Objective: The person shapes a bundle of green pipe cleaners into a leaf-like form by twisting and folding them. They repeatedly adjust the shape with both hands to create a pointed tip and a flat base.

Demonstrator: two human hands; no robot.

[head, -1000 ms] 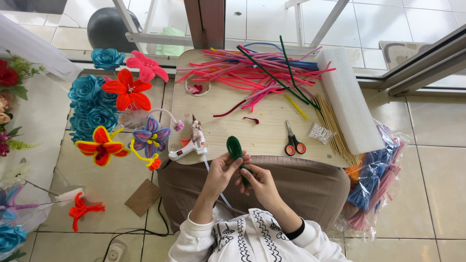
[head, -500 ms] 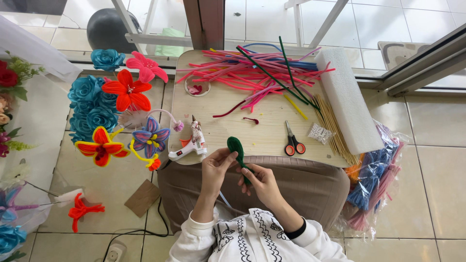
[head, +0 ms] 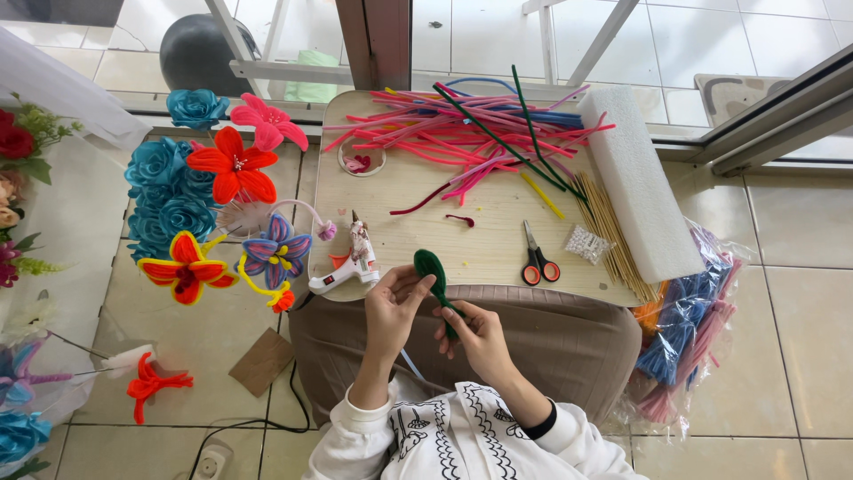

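At lower centre, the left hand [head: 391, 307] pinched the green pipe-cleaner leaf [head: 433, 271] over the table [head: 480, 249] edge; the right hand [head: 475, 333] apparently gripped its stem, fingers curled.

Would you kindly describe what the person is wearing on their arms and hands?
Both hands, left hand and right hand, are bare, with no gloves visible. The arms wear a white long-sleeved top with black embroidered patterning on the front. A black cuff shows at the right wrist; the left cuff is plain white.
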